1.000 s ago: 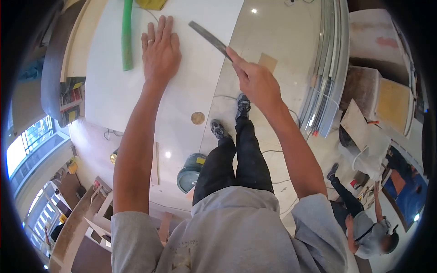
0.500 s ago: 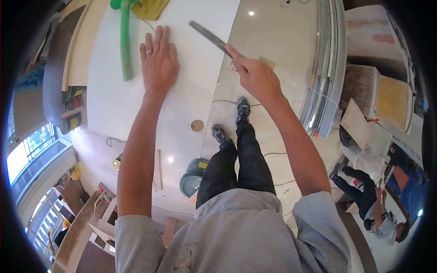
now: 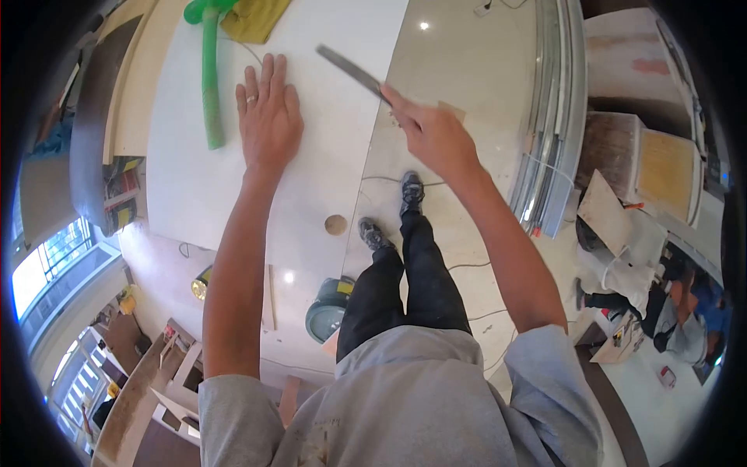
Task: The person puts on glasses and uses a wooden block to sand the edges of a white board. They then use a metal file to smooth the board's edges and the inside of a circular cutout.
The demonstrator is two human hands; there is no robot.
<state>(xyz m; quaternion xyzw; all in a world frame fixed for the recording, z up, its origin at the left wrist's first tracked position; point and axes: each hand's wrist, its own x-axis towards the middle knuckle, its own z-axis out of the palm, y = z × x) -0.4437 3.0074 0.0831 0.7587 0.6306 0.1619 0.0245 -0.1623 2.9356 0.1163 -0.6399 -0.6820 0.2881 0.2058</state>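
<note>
My left hand (image 3: 270, 124) lies flat on a white board (image 3: 311, 156), fingers stretched out, a ring on one of them. In my right hand (image 3: 442, 140) is a long, flat, dark grey metal file (image 3: 350, 70), gripped at its near end. The file points up and to the left, over the board's right edge. Left of my left hand, a green tube-like thing (image 3: 211, 86) with a rounded head rests on the board. Beyond it is a mustard-yellow cloth (image 3: 255, 17). A round hole (image 3: 335, 225) shows near the board's close end.
Long metal strips (image 3: 545, 117) are bundled on the floor to the right. A dark green bucket (image 3: 328, 311) stands by my legs. Cables (image 3: 467, 265) cross the floor. Farther right, a person (image 3: 685, 327) is near stacked panels (image 3: 607, 210).
Both hands stay in nearly the same places, and the file has shifted slightly left and down in view. The person at the right has changed posture and moved farther right.
</note>
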